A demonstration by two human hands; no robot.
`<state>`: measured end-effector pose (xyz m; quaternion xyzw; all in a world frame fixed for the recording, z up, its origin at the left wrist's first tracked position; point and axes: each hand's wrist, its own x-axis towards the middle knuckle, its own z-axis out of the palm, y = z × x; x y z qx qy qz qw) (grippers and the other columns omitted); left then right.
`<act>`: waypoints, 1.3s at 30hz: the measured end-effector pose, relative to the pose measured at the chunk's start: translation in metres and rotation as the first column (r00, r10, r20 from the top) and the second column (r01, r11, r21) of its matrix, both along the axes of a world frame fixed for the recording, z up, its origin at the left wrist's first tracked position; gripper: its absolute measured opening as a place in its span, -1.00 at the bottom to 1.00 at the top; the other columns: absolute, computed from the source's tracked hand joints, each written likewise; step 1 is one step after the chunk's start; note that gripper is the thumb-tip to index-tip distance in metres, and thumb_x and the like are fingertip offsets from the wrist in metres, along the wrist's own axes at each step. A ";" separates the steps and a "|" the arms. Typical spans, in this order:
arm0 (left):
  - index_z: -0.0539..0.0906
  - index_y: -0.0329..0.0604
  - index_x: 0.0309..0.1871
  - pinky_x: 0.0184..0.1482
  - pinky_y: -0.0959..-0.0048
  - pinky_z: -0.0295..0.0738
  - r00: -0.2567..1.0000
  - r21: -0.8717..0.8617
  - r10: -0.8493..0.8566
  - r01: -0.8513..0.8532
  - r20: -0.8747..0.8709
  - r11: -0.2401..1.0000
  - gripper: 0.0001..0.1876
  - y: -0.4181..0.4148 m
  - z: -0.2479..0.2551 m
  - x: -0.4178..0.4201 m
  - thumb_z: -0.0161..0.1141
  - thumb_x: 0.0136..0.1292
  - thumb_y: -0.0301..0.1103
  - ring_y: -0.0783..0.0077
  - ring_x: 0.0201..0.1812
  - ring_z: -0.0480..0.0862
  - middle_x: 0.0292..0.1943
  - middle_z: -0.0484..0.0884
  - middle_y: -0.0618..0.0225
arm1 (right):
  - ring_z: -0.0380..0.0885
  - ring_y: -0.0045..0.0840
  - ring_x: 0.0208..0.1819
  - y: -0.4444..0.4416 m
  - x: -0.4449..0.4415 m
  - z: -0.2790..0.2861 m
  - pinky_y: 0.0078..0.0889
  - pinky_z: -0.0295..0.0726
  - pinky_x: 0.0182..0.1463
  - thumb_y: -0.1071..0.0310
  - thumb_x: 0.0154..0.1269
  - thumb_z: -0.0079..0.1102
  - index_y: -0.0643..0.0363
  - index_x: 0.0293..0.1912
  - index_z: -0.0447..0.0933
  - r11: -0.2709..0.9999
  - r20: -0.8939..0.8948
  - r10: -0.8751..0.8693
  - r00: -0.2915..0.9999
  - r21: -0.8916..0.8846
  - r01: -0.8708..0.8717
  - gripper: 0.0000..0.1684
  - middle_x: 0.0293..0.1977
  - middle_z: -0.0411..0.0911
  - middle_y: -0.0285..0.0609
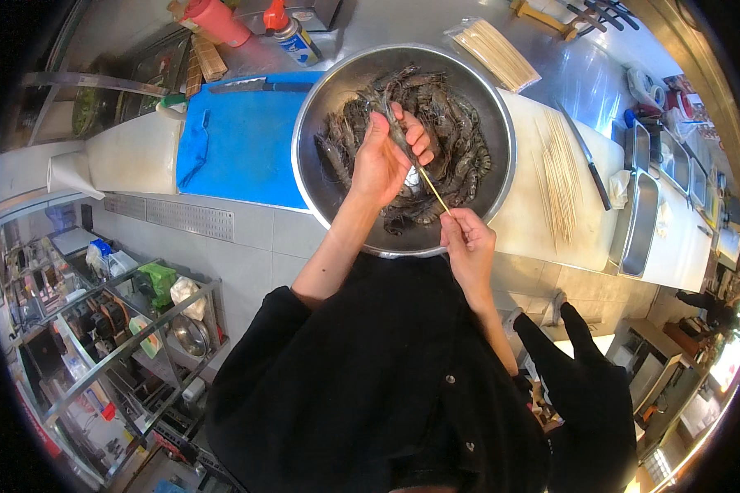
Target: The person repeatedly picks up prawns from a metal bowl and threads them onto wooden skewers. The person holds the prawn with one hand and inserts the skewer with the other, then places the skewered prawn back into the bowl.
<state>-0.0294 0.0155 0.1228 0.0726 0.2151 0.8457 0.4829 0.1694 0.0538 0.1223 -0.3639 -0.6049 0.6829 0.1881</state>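
My left hand (pixel 385 154) is closed around a raw shrimp (pixel 396 131) above a large steel bowl (pixel 313 185). Its tail end points down towards my right hand (pixel 468 233), whose fingertips pinch a thin bamboo skewer (pixel 433 188). The skewer's upper end meets the tail end of the shrimp; how far it goes in is hidden. Many dark raw shrimp (pixel 462 135) lie in the bowl under my hands. Loose bamboo skewers (pixel 558 179) lie in a pile on the white cutting board to the right, and a plastic pack of skewers (pixel 496 54) lies behind the bowl.
A knife (pixel 583 154) lies right of the loose skewers, beside steel trays (pixel 640 225). Left of the bowl, another knife (pixel 240 87) and a blue cloth (pixel 195 151) lie on a blue cutting board (pixel 253 148). A gas torch (pixel 293 37) stands behind it. Another person (pixel 579 382) stands at lower right.
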 end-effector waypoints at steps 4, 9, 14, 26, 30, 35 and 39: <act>0.37 0.11 -0.04 -0.16 0.37 0.28 0.999 0.022 0.010 -0.011 0.031 1.000 -0.59 0.000 -0.002 0.003 -0.09 0.47 0.24 0.43 -0.28 0.32 -0.34 0.30 0.47 | 0.37 -0.81 -0.54 0.003 -0.007 0.005 -0.70 0.24 -0.48 0.42 0.49 0.17 0.33 -0.18 0.61 0.999 0.032 -0.005 0.999 0.039 0.004 -0.85 -0.56 0.47 -0.39; 0.37 0.08 -0.06 -0.14 0.30 0.34 0.998 0.045 0.046 -0.048 0.050 0.998 -0.59 0.006 -0.008 -0.002 -0.10 0.50 0.22 0.41 -0.28 0.36 -0.35 0.31 0.43 | 0.36 -0.79 -0.61 0.013 -0.019 0.016 -0.67 0.25 -0.54 0.37 0.52 0.11 0.33 -0.20 0.63 0.995 0.067 0.051 0.996 -0.087 -0.046 -0.77 -0.63 0.44 -0.38; 0.40 0.12 -0.01 -0.12 0.35 0.28 0.999 0.033 0.039 -0.039 0.003 0.999 -0.59 0.009 -0.007 0.001 -0.10 0.48 0.24 0.44 -0.28 0.32 -0.33 0.30 0.48 | 0.34 -0.77 -0.66 0.026 -0.030 0.017 -0.69 0.18 -0.60 0.35 0.55 0.07 0.30 -0.18 0.60 0.911 -0.014 0.146 0.989 -0.388 -0.140 -0.78 -0.63 0.47 -0.32; 0.38 0.05 -0.03 -0.09 0.29 0.31 0.996 -0.088 0.085 -0.087 -0.021 0.992 -0.58 0.000 -0.018 0.002 -0.13 0.51 0.20 0.40 -0.27 0.33 -0.35 0.29 0.45 | 0.38 -0.68 -0.73 0.024 -0.042 -0.008 -0.62 0.29 -0.66 0.32 0.59 -0.05 0.28 -0.19 0.49 0.880 -0.028 0.193 0.981 -0.437 -0.186 -0.75 -0.59 0.53 -0.18; 0.40 -0.01 -0.02 -0.12 0.30 0.37 0.980 -0.233 0.103 -0.142 -0.172 0.962 -0.65 -0.012 -0.036 -0.030 -0.11 0.57 0.08 0.39 -0.25 0.41 -0.31 0.41 0.39 | 0.47 -0.62 -0.69 0.039 -0.046 0.001 -0.61 0.41 -0.63 0.16 0.62 -0.07 0.25 -0.14 0.47 0.884 0.025 0.211 0.977 -0.431 -0.180 -0.67 -0.47 0.63 -0.09; 0.57 -0.25 -0.03 -0.02 0.23 0.45 0.482 -0.643 -0.443 -0.676 -0.756 0.360 -0.68 -0.066 -0.091 -0.101 0.08 0.50 -0.13 0.19 -0.14 0.58 -0.15 0.60 0.12 | 0.53 -0.73 -0.53 0.126 0.029 -0.040 -0.68 0.46 -0.55 0.21 0.54 0.05 0.16 -0.03 0.54 0.931 0.054 -0.327 0.943 0.192 0.312 -0.76 -0.41 0.66 -0.20; 0.64 -0.34 -0.03 0.06 0.15 0.46 0.133 -0.478 -0.743 -0.835 -0.656 0.273 -0.73 -0.071 -0.138 -0.112 0.29 0.29 -0.35 -0.02 -0.05 0.59 -0.10 0.61 -0.03 | 0.57 -0.24 -0.22 0.172 0.091 -0.106 -0.20 0.57 -0.14 0.33 0.33 0.25 0.24 -0.15 0.59 0.627 0.418 -0.527 0.740 0.779 0.006 -0.81 -0.28 0.60 -0.11</act>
